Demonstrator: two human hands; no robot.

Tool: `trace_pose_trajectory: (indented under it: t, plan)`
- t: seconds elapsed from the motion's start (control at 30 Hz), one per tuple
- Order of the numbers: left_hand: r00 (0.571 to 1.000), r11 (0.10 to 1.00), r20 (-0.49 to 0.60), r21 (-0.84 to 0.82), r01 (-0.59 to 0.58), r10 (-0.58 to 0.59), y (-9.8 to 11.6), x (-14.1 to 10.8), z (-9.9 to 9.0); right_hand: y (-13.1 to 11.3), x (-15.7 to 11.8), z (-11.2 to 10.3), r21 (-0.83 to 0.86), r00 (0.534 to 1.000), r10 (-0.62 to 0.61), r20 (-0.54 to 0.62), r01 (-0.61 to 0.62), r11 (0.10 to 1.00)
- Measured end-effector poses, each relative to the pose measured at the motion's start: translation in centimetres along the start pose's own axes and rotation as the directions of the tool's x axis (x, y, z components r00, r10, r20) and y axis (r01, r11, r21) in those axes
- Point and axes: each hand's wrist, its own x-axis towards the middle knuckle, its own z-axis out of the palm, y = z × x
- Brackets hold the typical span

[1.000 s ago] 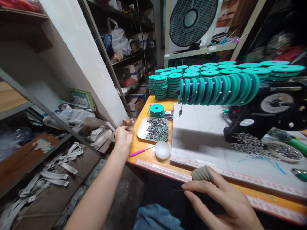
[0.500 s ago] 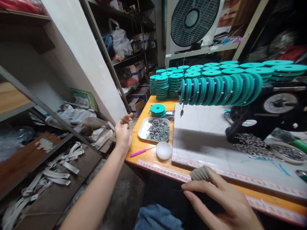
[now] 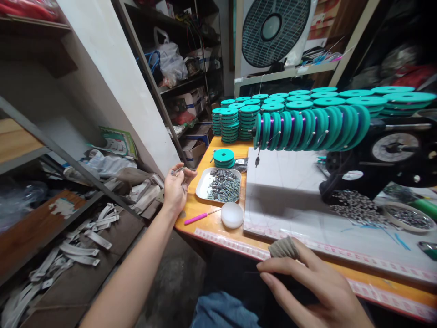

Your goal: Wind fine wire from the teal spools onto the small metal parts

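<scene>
My left hand (image 3: 175,189) is raised left of the shallow white tray (image 3: 201,189), its fingers curled closed around something small and dark that I cannot make out. In the tray lie a heap of small dark pieces and thin greenish pins (image 3: 225,184). Over the table's front edge, my right hand (image 3: 300,278) pinches what looks like a thin line (image 3: 251,272) between thumb and forefinger. A grey-green wrap (image 3: 283,247) covers one finger of that hand. Between the hands sit a round whitish lump (image 3: 232,215) and a pink-handled hook tool (image 3: 196,218).
Teal spools (image 3: 310,127) fill the shaft of a black winding machine (image 3: 385,155). Stacked teal spools (image 3: 230,125) stand behind, and a short stack (image 3: 223,157) sits behind the tray. Small metal parts (image 3: 355,207) lie on the white board (image 3: 273,196). A fan (image 3: 273,29) stands at the back.
My left hand's fingers have shifted slightly to the right and curled differently, and a small dark item now shows at them. My right hand keeps its pinch, nearly unmoved.
</scene>
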Motion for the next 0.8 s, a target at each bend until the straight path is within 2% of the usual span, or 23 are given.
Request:
trace_pose_trajectory:
  t: [0.23,0.6,0.8]
  plan:
    - [1.000,0.999,0.003,0.022,0.025,-0.025,0.0,0.8,0.1,0.0,-0.2,0.1,0.003,1.000,-0.004,-0.009,0.004,1.000]
    - [0.988,0.996,0.133,0.049,0.068,-0.074,0.2,0.4,0.9,-0.1,-0.1,0.0,0.016,1.000,0.003,-0.014,-0.002,1.000]
    - [0.969,0.988,0.193,0.048,0.145,-0.152,1.2,-0.7,1.1,0.1,-0.1,0.2,0.011,0.999,0.031,-0.010,-0.031,0.999]
